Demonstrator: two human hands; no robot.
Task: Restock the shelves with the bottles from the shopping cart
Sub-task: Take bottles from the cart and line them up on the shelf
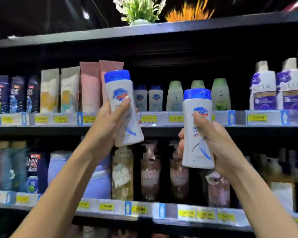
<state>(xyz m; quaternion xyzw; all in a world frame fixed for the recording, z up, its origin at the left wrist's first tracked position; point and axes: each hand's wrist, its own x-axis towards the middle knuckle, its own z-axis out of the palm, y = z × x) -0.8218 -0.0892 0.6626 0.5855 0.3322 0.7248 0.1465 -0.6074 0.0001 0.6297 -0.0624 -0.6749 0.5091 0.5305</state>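
Note:
I hold two white bottles with blue caps up in front of the shelves. My left hand (108,122) grips one white bottle (120,93), tilted slightly left, its cap level with the upper shelf's products. My right hand (213,141) grips the second white bottle (197,133) upright, a little lower and to the right. Two matching small bottles (149,98) stand on the upper shelf (162,128) between my hands, set back from the edge. The shopping cart is out of view.
The upper shelf also carries dark bottles at left, pink tubes (90,86), green-capped bottles (175,97) and purple-labelled bottles (263,90) at right. The lower shelf (144,219) is packed with pump bottles. Potted plants (141,9) stand on top.

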